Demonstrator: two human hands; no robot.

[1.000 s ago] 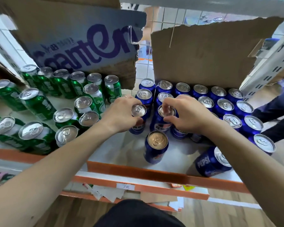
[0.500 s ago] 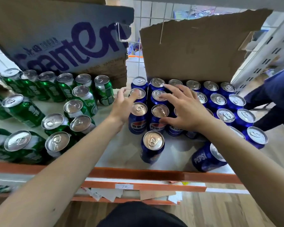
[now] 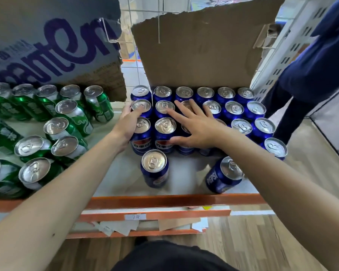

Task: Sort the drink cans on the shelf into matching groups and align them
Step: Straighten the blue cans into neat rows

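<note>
Head: left hand [image 3: 126, 124], right hand [image 3: 199, 127] touch blue cans [image 3: 234, 109] (back row six).

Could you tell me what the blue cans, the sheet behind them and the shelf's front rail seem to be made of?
Blue cans: thin metal, likely aluminium; bare silvery tops with pull tabs catch light, sides glossy blue print. Sheet behind them: matte brown cardboard, its top edge torn ragged. Front rail: probably painted metal, smooth orange with slight sheen; not certain.

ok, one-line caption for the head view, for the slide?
Left hand and right hand press blue cans into rows; green cans grouped at left.
</note>
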